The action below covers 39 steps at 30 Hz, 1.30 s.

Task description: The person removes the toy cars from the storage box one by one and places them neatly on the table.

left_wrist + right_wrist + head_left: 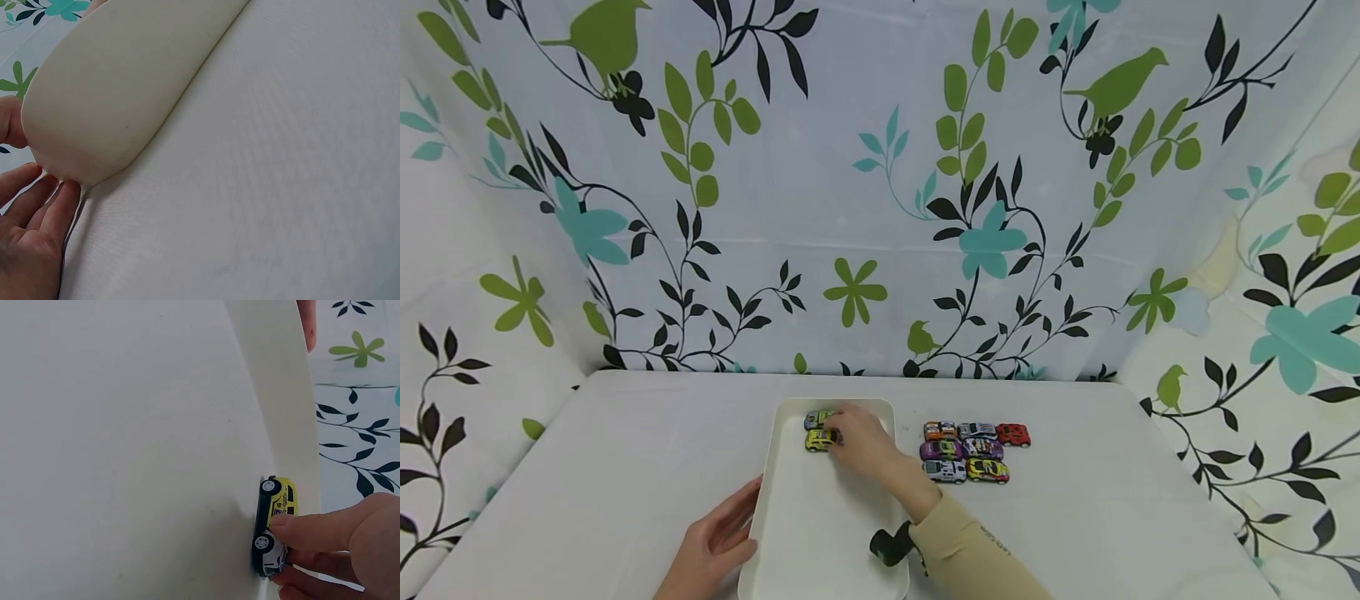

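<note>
In the head view, a shallow white tray (pixel 820 533) lies on the table in front of me. My right hand (pixel 868 446) reaches into its far end, where two small toy cars sit side by side: a yellow toy car (pixel 818 441) and a greenish-blue one (pixel 817 419), partly covered by the fingers. From the right wrist, thumb and fingers of the right hand (pixel 337 544) pinch a yellow-and-white toy car (pixel 279 509) against the tray wall (pixel 287 394). The left hand (pixel 711 537) grips the tray's left edge; its fingers (pixel 59 215) press the outer wall (pixel 94 125).
Several toy cars stand in rows on the table right of the tray, among them a red car (pixel 1013 434) and a purple one (pixel 942 450). A black wrist device (pixel 891 546) hangs over the tray's right side. Patterned cloth (pixel 850 208) encloses the white table (pixel 647 450).
</note>
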Each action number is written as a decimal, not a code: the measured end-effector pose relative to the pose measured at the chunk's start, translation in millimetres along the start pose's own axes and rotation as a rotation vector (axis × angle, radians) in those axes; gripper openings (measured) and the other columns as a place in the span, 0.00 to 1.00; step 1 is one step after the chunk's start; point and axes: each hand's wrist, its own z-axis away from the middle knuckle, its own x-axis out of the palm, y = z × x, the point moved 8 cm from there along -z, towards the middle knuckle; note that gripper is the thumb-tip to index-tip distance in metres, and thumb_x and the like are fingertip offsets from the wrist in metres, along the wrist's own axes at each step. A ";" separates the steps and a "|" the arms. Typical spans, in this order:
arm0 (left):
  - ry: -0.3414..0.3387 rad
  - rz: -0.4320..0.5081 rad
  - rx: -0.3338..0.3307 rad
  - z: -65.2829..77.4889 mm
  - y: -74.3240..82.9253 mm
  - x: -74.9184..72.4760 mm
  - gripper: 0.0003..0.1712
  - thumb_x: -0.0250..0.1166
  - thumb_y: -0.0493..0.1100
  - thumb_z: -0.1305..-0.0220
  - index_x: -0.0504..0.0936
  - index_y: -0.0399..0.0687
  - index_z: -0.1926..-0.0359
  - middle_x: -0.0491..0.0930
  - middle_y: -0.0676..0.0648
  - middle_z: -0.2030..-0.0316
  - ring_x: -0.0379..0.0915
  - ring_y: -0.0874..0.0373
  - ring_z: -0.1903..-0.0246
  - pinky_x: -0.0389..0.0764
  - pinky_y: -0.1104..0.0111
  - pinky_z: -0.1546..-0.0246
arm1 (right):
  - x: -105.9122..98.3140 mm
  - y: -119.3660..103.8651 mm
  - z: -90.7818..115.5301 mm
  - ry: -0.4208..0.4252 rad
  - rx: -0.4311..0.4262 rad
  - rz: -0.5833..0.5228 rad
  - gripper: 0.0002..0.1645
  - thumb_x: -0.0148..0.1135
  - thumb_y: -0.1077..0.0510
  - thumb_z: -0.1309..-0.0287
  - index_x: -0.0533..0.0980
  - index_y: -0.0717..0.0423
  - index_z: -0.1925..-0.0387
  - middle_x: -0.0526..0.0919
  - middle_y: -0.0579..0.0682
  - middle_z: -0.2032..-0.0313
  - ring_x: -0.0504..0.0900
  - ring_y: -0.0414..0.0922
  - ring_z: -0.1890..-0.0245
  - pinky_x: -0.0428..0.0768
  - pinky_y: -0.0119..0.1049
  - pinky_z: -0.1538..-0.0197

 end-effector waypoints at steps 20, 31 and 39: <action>0.026 -0.030 -0.018 -1.3 -1.9 -0.9 0.41 0.63 0.27 0.38 0.54 0.20 0.29 0.70 0.68 0.36 0.66 0.77 0.38 0.75 0.80 0.42 | 1.6 4.7 9.2 -0.051 0.003 -0.006 0.13 0.76 0.62 0.49 0.86 0.53 0.59 0.87 0.45 0.60 0.80 0.38 0.61 0.82 0.31 0.55; -0.003 -0.032 0.015 -1.4 -0.7 -0.6 0.40 0.62 0.27 0.36 0.52 0.18 0.29 0.70 0.68 0.35 0.65 0.77 0.37 0.74 0.81 0.42 | -23.9 8.6 26.8 -0.064 -0.007 0.011 0.12 0.74 0.61 0.47 0.86 0.54 0.59 0.87 0.45 0.62 0.81 0.39 0.61 0.83 0.32 0.56; -0.022 -0.019 0.063 0.1 3.3 1.6 0.39 0.60 0.25 0.36 0.51 0.16 0.30 0.70 0.66 0.34 0.66 0.75 0.37 0.75 0.81 0.42 | -39.4 15.7 42.0 -0.029 -0.028 -0.034 0.11 0.74 0.60 0.46 0.86 0.54 0.60 0.87 0.47 0.62 0.82 0.41 0.60 0.83 0.36 0.54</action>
